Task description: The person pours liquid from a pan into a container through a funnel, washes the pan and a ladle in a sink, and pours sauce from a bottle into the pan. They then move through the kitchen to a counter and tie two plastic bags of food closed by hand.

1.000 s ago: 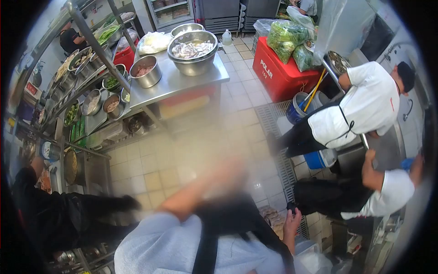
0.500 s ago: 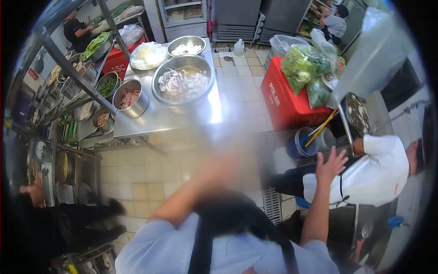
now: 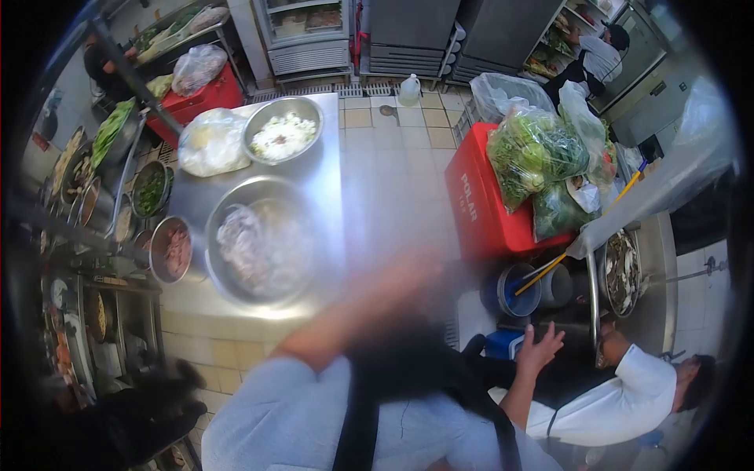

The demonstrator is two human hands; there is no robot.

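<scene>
One head view is showing both arms over a kitchen floor. The right hand is hovering with its fingers spread wide and its palm empty, touching nothing. The small blue tub is sitting just beside it on its left, the nearest thing to either hand. The blue bucket is standing beyond the fingertips, farther from the person, at the near end of the red cooler. A yellow-handled tool is leaning out of the bucket, its long axis slanting up and to the right, away from the hand. A co-worker in white is bending just to the right of the hand, beside a steel pot. The left arm is stretching forward as a blur; the left hand is lost in that blur, so its grip cannot be told. The large steel bowl is sitting at the near edge of the steel table, ahead and left of that arm, well apart from the right hand.
</scene>
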